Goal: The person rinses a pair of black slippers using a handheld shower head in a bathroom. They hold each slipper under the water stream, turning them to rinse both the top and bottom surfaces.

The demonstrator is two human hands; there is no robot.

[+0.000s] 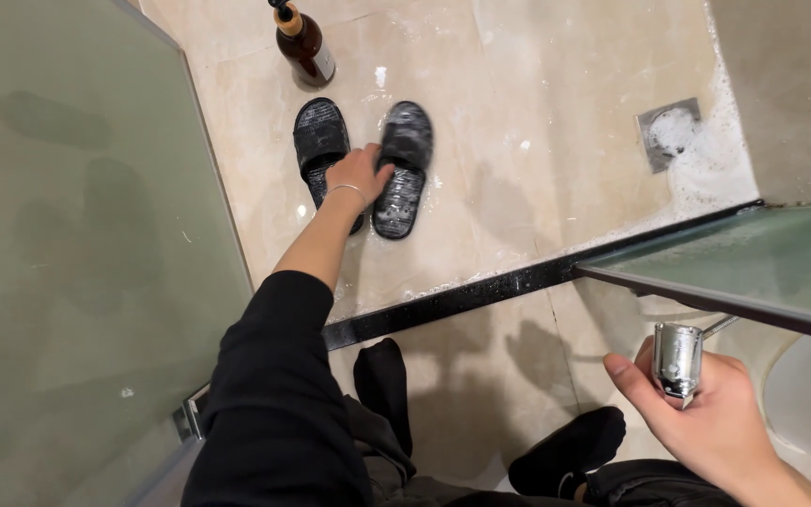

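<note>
Looks about midway: the left hand point(357, 175) is down on the pair of black slippers point(404, 169) sitting on the sudsy shower floor point(537, 141), fingers loosely curled over them, while the right hand point(706, 413) grips a chrome door handle point(678, 361).

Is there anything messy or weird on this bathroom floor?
Yes. White soap foam is spread over the wet shower floor and piled on the square drain. A brown bottle stands on the tiles behind two black slippers, which the left hand touches. The right hand grips a chrome handle.
</note>
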